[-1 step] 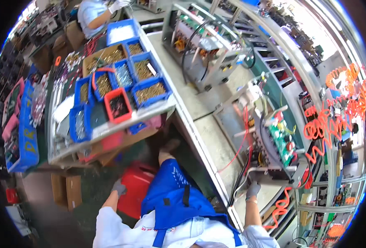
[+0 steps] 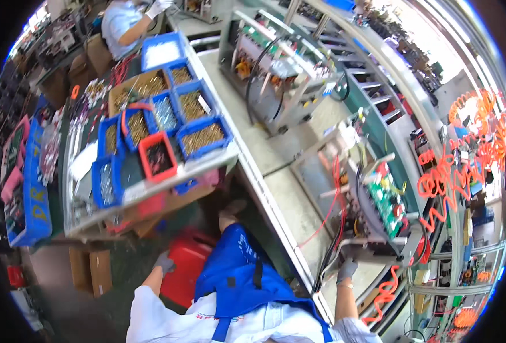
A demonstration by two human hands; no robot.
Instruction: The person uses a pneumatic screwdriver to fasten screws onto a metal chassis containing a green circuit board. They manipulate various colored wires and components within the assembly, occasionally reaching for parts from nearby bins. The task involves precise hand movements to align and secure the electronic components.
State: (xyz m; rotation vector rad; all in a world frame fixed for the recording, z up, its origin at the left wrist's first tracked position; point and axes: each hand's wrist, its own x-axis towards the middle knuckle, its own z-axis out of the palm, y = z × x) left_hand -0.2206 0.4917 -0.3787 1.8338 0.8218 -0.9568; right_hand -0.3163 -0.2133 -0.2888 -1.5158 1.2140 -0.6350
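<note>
My left hand (image 2: 164, 262), in a grey glove, is at the left edge of a red plastic stool (image 2: 185, 256), its fingers curled against the rim. In a matching grey glove, my right hand (image 2: 347, 271) reaches to the near end of an open metal chassis (image 2: 373, 250) on the bench; its fingertips are partly hidden there. A green circuit board (image 2: 385, 200) stands on that chassis, with red wires (image 2: 334, 194) and black cables beside it. A second open metal unit (image 2: 276, 74) sits farther along the bench.
Blue bins (image 2: 204, 137) of screws and a red bin (image 2: 157, 156) fill the side table on the left. Orange coiled hoses (image 2: 450, 183) hang at the right. An open cardboard box (image 2: 91, 271) stands on the floor. Another person (image 2: 124, 27) works at the far left.
The view has shifted slightly, so the bench and bins appear a little farther left. My left hand stays at the stool and my right hand stays by the chassis end.
</note>
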